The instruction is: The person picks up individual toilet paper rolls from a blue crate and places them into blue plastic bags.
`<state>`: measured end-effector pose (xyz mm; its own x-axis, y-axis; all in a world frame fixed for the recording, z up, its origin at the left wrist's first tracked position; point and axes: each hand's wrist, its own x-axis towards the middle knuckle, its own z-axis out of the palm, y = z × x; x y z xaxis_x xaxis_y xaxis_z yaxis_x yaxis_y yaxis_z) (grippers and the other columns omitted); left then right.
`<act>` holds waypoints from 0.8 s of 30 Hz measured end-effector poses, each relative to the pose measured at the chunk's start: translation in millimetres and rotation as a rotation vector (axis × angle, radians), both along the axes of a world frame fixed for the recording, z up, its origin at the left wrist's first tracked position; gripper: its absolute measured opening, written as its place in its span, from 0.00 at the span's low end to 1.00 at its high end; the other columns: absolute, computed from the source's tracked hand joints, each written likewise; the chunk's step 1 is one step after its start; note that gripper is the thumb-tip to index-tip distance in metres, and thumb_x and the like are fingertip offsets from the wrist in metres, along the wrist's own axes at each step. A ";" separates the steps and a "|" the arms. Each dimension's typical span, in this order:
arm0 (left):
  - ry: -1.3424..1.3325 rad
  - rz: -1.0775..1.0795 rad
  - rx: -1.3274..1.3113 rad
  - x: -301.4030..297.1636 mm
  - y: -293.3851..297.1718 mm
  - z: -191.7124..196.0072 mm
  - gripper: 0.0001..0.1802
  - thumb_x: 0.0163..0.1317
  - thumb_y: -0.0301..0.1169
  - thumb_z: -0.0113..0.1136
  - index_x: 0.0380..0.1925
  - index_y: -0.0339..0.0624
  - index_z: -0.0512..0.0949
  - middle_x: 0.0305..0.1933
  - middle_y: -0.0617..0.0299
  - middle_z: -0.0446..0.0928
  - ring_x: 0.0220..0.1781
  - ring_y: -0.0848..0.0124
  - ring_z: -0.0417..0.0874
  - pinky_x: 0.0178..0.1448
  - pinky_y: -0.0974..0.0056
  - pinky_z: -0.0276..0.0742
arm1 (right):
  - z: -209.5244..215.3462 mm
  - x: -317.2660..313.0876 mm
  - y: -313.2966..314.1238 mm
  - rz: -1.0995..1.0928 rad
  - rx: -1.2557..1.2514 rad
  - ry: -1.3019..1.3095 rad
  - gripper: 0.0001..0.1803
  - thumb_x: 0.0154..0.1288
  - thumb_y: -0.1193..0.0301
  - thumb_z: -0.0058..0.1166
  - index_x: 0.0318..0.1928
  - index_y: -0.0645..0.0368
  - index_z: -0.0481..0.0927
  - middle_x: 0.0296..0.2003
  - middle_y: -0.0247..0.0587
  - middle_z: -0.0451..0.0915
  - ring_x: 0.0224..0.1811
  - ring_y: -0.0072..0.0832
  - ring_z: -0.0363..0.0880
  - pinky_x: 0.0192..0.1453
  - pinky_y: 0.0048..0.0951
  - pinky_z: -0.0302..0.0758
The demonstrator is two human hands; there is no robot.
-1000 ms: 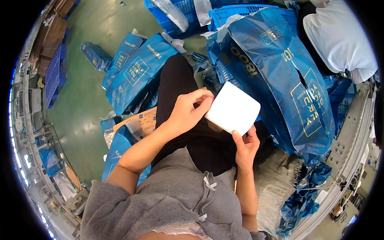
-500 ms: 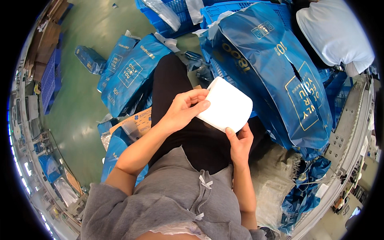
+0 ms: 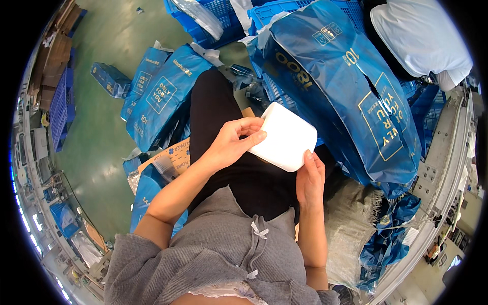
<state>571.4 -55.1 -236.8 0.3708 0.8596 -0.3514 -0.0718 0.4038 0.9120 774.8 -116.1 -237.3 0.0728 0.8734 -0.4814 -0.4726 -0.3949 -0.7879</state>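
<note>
A white toilet paper roll (image 3: 284, 138) is held tilted above my lap. My left hand (image 3: 236, 140) grips its left end, with the thumb across the near side and the fingers near the open end. At the roll's lower right edge is my right hand (image 3: 311, 178), its thumb against the paper and its fingers drawn together. What lies behind the right fingertips is hidden. Just beyond the roll leans a large blue plastic package (image 3: 340, 86), with a tear down its printed side.
Blue plastic packs (image 3: 161, 99) stand on the green floor at the left, beside a printed cardboard piece (image 3: 175, 155). Blue crates (image 3: 234, 30) are at the far side. A woven sack (image 3: 351, 239) lies by a metal rail (image 3: 432, 188) on the right. Another person's white-clad body (image 3: 419, 38) is far right.
My right hand has shifted slightly right and down along the roll's edge, its thumb now upright. The roll has moved slightly left and down. My left hand keeps its hold.
</note>
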 end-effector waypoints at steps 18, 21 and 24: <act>-0.191 0.083 -0.161 -8.1 3.5 1.3 0.23 0.60 0.32 0.60 0.52 0.29 0.72 0.47 0.56 0.79 0.48 0.72 0.78 0.56 0.68 0.71 | -1.5 -3.4 -10.8 0.300 0.240 -0.405 0.27 0.52 0.76 0.64 0.54 0.67 0.71 0.51 0.44 0.74 0.57 0.31 0.69 0.62 0.30 0.62; -0.229 0.071 -0.109 -6.8 1.9 4.6 0.23 0.58 0.30 0.62 0.52 0.30 0.72 0.48 0.55 0.78 0.50 0.71 0.78 0.57 0.66 0.71 | 2.2 -1.9 -6.7 0.222 0.176 -0.146 0.28 0.57 0.69 0.64 0.55 0.68 0.70 0.49 0.41 0.76 0.53 0.27 0.71 0.61 0.29 0.62; -0.255 0.062 -0.052 -6.1 2.4 6.4 0.23 0.57 0.29 0.63 0.52 0.30 0.72 0.49 0.55 0.77 0.50 0.71 0.78 0.57 0.66 0.71 | 7.6 -2.4 -5.1 0.207 0.174 -0.136 0.28 0.57 0.70 0.64 0.55 0.68 0.70 0.50 0.42 0.76 0.54 0.27 0.72 0.61 0.28 0.62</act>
